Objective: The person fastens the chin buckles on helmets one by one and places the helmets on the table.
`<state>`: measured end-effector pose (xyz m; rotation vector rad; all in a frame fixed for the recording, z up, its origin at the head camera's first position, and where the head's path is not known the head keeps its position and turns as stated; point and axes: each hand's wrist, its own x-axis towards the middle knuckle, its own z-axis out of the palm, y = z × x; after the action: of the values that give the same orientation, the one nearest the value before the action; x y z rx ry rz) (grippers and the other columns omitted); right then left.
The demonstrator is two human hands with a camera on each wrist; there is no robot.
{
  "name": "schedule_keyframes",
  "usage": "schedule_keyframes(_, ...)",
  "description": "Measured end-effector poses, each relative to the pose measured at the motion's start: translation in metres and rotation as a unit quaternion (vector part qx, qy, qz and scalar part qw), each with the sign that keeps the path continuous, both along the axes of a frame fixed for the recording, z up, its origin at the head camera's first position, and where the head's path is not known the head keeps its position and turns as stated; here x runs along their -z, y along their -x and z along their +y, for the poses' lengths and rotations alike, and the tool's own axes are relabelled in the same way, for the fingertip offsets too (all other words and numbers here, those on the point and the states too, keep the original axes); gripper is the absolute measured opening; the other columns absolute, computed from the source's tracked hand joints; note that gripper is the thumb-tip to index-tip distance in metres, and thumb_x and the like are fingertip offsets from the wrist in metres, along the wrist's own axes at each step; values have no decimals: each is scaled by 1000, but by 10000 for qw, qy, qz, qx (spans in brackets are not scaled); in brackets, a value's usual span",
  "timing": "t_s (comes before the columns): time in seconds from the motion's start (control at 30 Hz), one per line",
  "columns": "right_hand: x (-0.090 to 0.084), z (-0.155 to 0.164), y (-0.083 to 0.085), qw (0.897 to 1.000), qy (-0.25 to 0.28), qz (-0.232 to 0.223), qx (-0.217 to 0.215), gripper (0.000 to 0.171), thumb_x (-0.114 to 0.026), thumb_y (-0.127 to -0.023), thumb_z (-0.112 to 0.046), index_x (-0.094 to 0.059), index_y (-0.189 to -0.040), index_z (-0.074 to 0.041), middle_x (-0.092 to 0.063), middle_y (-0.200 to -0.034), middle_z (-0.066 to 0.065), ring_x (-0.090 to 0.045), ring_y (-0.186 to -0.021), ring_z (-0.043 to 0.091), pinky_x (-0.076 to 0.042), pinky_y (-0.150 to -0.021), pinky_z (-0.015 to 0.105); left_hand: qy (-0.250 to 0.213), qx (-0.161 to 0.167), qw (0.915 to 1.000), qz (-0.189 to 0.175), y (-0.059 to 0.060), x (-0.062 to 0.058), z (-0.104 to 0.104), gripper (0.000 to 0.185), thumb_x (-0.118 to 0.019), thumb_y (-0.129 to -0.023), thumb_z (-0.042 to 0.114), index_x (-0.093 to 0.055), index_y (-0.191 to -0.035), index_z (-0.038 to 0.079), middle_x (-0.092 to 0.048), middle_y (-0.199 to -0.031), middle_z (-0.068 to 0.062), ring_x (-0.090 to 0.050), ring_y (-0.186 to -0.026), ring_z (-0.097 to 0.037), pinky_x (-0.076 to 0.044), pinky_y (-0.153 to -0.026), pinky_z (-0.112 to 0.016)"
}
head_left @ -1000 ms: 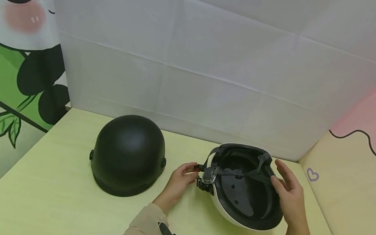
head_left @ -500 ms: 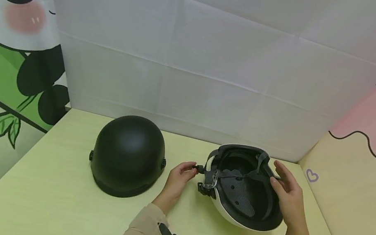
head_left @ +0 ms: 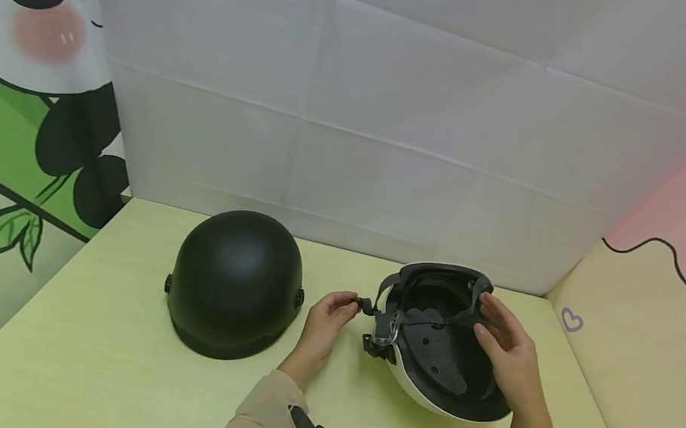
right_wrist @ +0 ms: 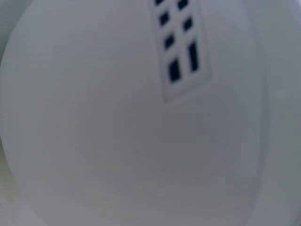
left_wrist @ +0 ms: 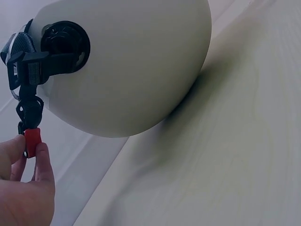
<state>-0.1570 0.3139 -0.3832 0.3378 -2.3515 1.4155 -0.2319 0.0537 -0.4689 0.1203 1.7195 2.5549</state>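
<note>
A white helmet (left_wrist: 141,61) lies tilted on the table, its black padded inside (head_left: 438,338) facing me in the head view. My left hand (head_left: 323,329) pinches the red-and-black buckle end (left_wrist: 33,141) of its chin strap, just left of the helmet. My right hand (head_left: 510,358) is over the helmet's right rim. Its fingers and thumb are around the strap (head_left: 468,316) on that side, though the exact grip is partly hidden. The right wrist view shows only the white shell with its vent strip (right_wrist: 181,52), not the hand.
A black helmet (head_left: 236,287) stands dome up on the pale yellow table (head_left: 106,348), left of my left hand. A white sheet (head_left: 310,86) hangs behind. Cartoon-printed side panels (head_left: 75,129) close in the left and right.
My right hand has moved left, inward over the white helmet's opening. My left hand has drawn the buckle end slightly away from the helmet. The black helmet has stayed put.
</note>
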Motion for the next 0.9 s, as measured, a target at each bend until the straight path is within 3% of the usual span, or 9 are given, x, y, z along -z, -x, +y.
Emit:
schedule_keyframes(0.3,-5,-9,-2,9994,55,10,-340,47,-53,-90,-2,-40,-135,-4,-43,-130,20,-43,-117,22,-37,-89,19,-345,-5,9992,182,10,14,1,27,-58,-86,0,-54,-112,-8,-56,-111,-19,-58,-96,-19,-41,-88,-33)
schedule_keyframes(0.43,-7,-14,-2,9987,-75,-50,-505,48,-54,-90,-2,-40,-135,-6,-44,-131,15,-43,-117,27,-39,-88,20,-311,-102,9991,258,12,15,1,26,-59,-86,2,-56,-110,-5,-58,-112,-18,-58,-98,-20,-42,-88,-32)
schedule_keyframes(0.63,-22,-35,-12,9962,-602,-142,-618,48,-55,-88,1,-39,-133,1,-44,-130,18,-43,-114,36,-40,-89,33,-434,-148,9985,293,13,14,0,23,-61,-84,2,-57,-106,-4,-60,-105,-14,-58,-97,-23,-38,-91,-41)
schedule_keyframes(0.83,-18,-43,-11,9932,-857,-437,-653,49,-57,-89,-9,-40,-135,-7,-44,-132,10,-43,-116,27,-41,-87,32,-498,-148,9981,344,13,14,0,23,-61,-84,2,-57,-105,-4,-60,-103,-14,-58,-95,-23,-36,-92,-46)
schedule_keyframes(0.9,-22,-47,-13,9922,-919,-456,-710,49,-57,-89,-9,-40,-135,-5,-44,-131,12,-43,-116,29,-41,-88,34,-490,-160,9980,354,13,13,0,22,-61,-84,2,-57,-105,-3,-60,-102,-14,-58,-94,-23,-36,-92,-46)
